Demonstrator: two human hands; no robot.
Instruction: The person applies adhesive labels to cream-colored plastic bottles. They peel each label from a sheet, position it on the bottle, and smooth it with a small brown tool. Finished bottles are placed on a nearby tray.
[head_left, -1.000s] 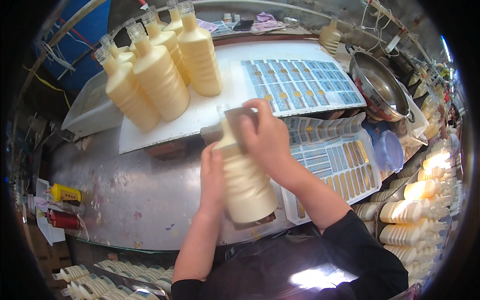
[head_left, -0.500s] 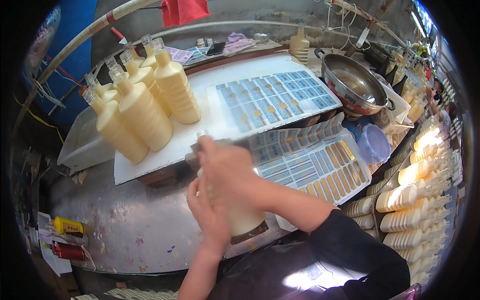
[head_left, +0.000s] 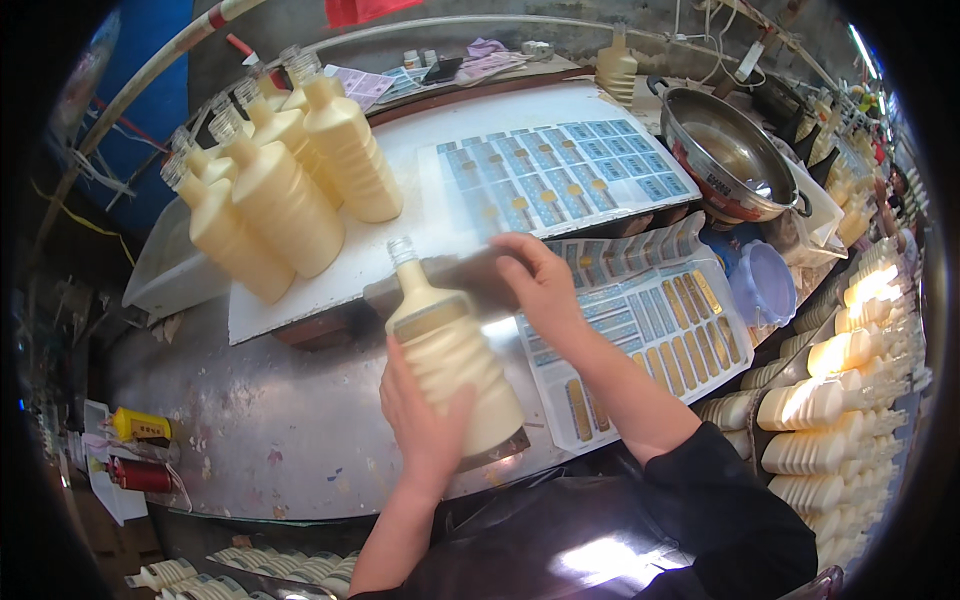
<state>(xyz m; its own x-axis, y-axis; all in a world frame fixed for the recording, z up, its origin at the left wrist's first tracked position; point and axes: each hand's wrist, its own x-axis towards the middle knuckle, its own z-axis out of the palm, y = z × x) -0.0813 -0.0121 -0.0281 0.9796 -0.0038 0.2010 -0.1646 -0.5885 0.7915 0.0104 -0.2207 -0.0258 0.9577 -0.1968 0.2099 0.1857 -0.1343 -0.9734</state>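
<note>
A cream ribbed bottle with a clear threaded neck leans on the metal tabletop, its top tilted away to the left. A narrow gold-grey label strip crosses its shoulder. My left hand is closed around the bottle's lower left side. Off to the right of the bottle, my right hand is raised near the front edge of the white board. Its thumb and forefinger are apart, and I see nothing between them. A sheet of blue and gold labels lies on the board just beyond it.
Several cream bottles stand on the board's left end. More label sheets lie right of my right forearm. A metal pan and a lilac tub stand at right, beside stacked bottles. Yellow and red containers sit far left.
My right hand has left the bottle's upper part and moved right, its fingers now apart. The bottle's shoulder and label strip have come into sight. My left hand still holds the bottle.
</note>
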